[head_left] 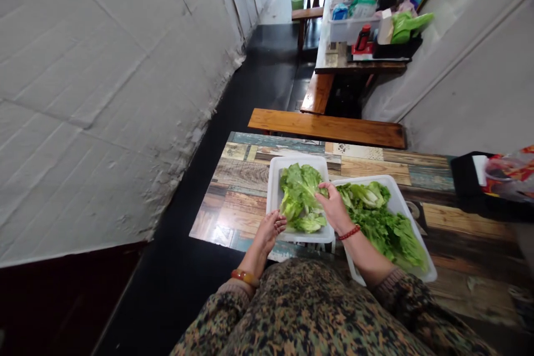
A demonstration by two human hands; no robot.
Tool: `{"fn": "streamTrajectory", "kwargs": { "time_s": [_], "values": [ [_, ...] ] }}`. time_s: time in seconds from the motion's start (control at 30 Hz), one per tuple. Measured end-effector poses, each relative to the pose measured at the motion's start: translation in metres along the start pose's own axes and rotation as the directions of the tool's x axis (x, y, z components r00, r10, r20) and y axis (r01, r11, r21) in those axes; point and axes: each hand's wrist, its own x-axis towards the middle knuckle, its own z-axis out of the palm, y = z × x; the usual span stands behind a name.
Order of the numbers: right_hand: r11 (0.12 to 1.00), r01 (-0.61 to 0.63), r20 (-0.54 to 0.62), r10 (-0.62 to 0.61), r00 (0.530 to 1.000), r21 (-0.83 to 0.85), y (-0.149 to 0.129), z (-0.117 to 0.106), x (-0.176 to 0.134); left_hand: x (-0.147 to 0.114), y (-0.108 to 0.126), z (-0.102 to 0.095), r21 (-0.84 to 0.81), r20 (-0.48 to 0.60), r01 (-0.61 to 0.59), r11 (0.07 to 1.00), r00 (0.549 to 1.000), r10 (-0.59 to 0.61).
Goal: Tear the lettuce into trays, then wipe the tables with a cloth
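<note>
While the left hand (270, 229) rests with curled fingers on the near rim of the left white tray (274, 189), just below the frame's centre, the right hand (332, 204) pinches a lettuce leaf (301, 196) lying in that tray. Just right of it, a second white tray (417, 233) holds more lettuce (386, 222); both sit on a patterned table (242, 189).

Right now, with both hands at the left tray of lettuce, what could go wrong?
1. The left tray sits near the table's near edge; the left hand pushing its rim might tip it off.
2. The right hand on the lettuce may drag leaves over the rim.
</note>
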Motion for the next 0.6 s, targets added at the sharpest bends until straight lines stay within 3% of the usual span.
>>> {"fn": "streamTrajectory", "kwargs": {
  "time_s": [0.2,0.3,0.47,0.6],
  "values": [
    [0.986,0.038,0.069,-0.027,0.997,-0.16,0.011,0.001,-0.006,-0.002,0.007,0.006,0.026,0.006,-0.019,0.999,1.0,0.019],
    [0.991,0.032,0.026,-0.028,0.999,-0.128,-0.001,-0.008,-0.016,-0.001,0.009,0.008,0.046,0.008,-0.008,0.999,1.0,0.008],
    [0.999,-0.004,-0.147,0.01,0.989,0.039,-0.033,-0.069,-0.051,0.007,0.004,0.022,0.103,0.043,0.004,0.995,0.999,-0.009],
    [0.965,-0.095,-0.32,0.173,0.932,0.244,-0.019,-0.127,-0.097,0.007,-0.004,0.045,0.156,0.142,0.018,0.988,0.989,-0.04]
  ]
}}
